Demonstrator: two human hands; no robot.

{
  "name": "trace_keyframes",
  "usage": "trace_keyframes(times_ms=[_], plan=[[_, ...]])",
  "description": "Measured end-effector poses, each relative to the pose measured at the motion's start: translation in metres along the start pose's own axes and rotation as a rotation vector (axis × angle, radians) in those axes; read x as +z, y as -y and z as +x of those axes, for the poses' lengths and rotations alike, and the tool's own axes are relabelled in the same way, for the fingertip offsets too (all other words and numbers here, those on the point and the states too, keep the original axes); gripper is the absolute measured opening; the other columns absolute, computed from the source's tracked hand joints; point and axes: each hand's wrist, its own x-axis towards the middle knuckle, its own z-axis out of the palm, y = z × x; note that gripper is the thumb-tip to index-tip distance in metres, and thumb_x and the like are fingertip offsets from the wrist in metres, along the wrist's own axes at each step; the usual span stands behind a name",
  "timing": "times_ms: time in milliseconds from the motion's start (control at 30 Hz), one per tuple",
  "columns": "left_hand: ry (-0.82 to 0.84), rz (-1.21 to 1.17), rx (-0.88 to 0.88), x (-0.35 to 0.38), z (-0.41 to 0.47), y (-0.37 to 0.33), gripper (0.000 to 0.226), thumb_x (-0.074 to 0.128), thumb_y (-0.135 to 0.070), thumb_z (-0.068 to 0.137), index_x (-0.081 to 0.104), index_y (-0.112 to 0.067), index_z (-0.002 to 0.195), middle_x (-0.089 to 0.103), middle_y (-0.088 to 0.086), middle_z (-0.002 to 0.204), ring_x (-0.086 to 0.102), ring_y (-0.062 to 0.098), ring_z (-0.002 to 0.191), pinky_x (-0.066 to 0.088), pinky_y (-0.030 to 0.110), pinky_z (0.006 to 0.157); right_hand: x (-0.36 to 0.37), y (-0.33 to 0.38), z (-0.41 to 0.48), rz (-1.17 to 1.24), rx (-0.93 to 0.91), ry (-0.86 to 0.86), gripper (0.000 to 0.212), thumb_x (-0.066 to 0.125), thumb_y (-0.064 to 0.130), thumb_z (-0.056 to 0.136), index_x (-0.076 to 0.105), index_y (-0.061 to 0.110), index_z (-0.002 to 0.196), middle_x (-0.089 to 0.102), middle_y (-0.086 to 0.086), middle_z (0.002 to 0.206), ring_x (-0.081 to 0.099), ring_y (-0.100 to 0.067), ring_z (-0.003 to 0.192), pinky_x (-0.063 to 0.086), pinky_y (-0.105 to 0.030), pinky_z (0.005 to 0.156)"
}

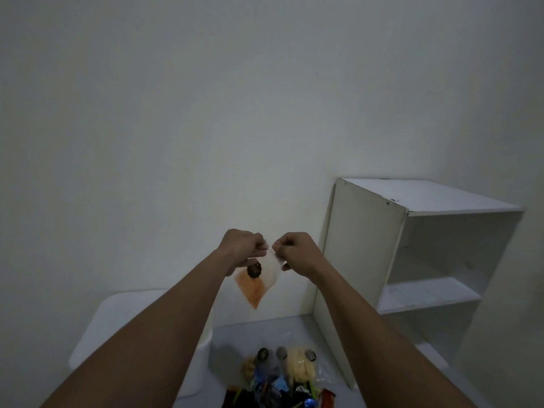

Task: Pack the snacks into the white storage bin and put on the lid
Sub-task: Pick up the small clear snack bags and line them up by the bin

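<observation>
- Hands hold one clear snack bag [255, 285] up in the air: left hand [243, 248] and right hand [295, 251] each pinch its top edge, close together.
- Bag hangs below the grip, orange content at the bottom.
- White storage bin [129, 328] stands low, under the left forearm.
- Other snacks [282, 378] lie far below the grip, right of the bin.
- White shelf unit [412, 260] stands right of the hands.

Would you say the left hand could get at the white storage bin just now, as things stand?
Probably not yet: the left hand and the right hand both pinch the top of a clear snack bag held up in the air. The white storage bin sits unobstructed below it.
</observation>
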Motion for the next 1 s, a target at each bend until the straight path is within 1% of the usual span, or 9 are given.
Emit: trace_keyframes(times_ms=[167,300,367,433,500,633,733,867,1000], plan=[[-0.083,-0.098,-0.022,0.003,0.021,0.008,0.017,0.062,-0.016,0.084,0.074,-0.006,0.091,0.078,0.003,0.090,0.070,0.012,0.078,0.051,0.024,0.060,0.015,-0.032,0.000,-0.027,0.004,0.008,0.048,0.062,0.064,0.081,0.068,0.019,0.095,0.072,0.005,0.086,0.069,-0.011,0.078,0.057,-0.031,0.065],[-0.099,-0.085,-0.037,0.010,0.045,0.027,0.015,0.064,-0.016,0.085,0.072,-0.008,0.095,0.075,0.006,0.099,0.069,0.017,0.090,0.056,0.028,0.069,0.028,-0.067,0.022,-0.160,-0.014,-0.037,0.011,0.058,0.026,0.094,0.068,0.025,0.088,0.071,0.006,0.086,0.067,-0.013,0.077,0.059,-0.042,0.074],[-0.130,-0.068,-0.039,0.013,0.062,0.049,0.017,0.061,-0.011,0.087,0.070,-0.010,0.102,0.070,0.011,0.105,0.066,0.024,0.098,0.059,0.036,0.077,0.031,-0.084,0.033,-0.114,0.027,-0.071,0.023,0.050,0.012,0.095,0.066,0.025,0.084,0.070,0.004,0.085,0.067,-0.016,0.079,0.060,-0.046,0.075],[-0.146,0.015,-0.072,0.015,0.079,0.078,0.024,0.057,-0.006,0.089,0.063,-0.015,0.111,0.063,0.010,0.098,0.060,0.021,0.087,0.057,0.041,0.082,0.035,-0.100,0.045,-0.075,0.060,-0.070,0.028,0.045,0.007,0.096,0.064,0.024,0.083,0.069,0.002,0.083,0.066,-0.016,0.079,0.061,-0.045,0.074],[-0.124,0.107,-0.140,0.019,0.095,0.111,0.026,0.056,-0.011,0.092,0.057,-0.024,0.115,0.059,0.005,0.091,0.055,0.019,0.078,0.055,0.039,0.079,0.042,-0.121,0.059,-0.062,0.070,-0.043,0.029,0.043,0.006,0.096,0.063,0.023,0.084,0.068,0.001,0.082,0.065,-0.016,0.078,0.060,-0.044,0.072],[-0.056,0.079,-0.249,0.029,0.125,0.171,0.015,0.059,-0.024,0.093,0.074,-0.026,0.096,0.070,0.003,0.103,0.066,0.026,0.093,0.054,0.036,0.071,0.062,-0.172,0.092,-0.010,0.128,0.012,0.026,0.048,0.008,0.096,0.063,0.024,0.084,0.069,0.000,0.085,0.067,-0.021,0.083,0.059,-0.048,0.078],[-0.178,0.059,-0.250,0.035,0.157,0.209,0.017,0.062,-0.025,0.090,0.075,-0.025,0.080,0.074,0.008,0.097,0.063,0.028,0.078,0.051,0.035,0.064,0.082,-0.210,0.117,0.032,0.220,0.044,0.013,0.057,0.018,0.096,0.064,0.022,0.086,0.070,-0.003,0.088,0.068,-0.022,0.083,0.058,-0.049,0.081],[-0.336,0.133,-0.274,0.043,0.190,0.246,0.013,0.065,-0.036,0.086,0.072,-0.027,0.082,0.074,0.004,0.092,0.067,0.028,0.081,0.058,0.041,0.075,0.115,-0.253,0.145,-0.082,0.266,0.127,0.014,0.054,0.025,0.099,0.065,0.016,0.099,0.068,-0.002,0.093,0.063,-0.014,0.074,0.047,-0.018,0.060],[-0.552,0.183,-0.312,0.049,0.208,0.277,0.009,0.067,-0.033,0.087,0.069,-0.025,0.086,0.073,0.003,0.095,0.065,0.024,0.088,0.048,0.028,0.077,0.152,-0.290,0.164,-0.105,0.328,0.144,0.016,0.052,0.018,0.098,0.067,0.015,0.094,0.067,-0.003,0.086,0.065,-0.018,0.072,0.051,-0.026,0.060]])
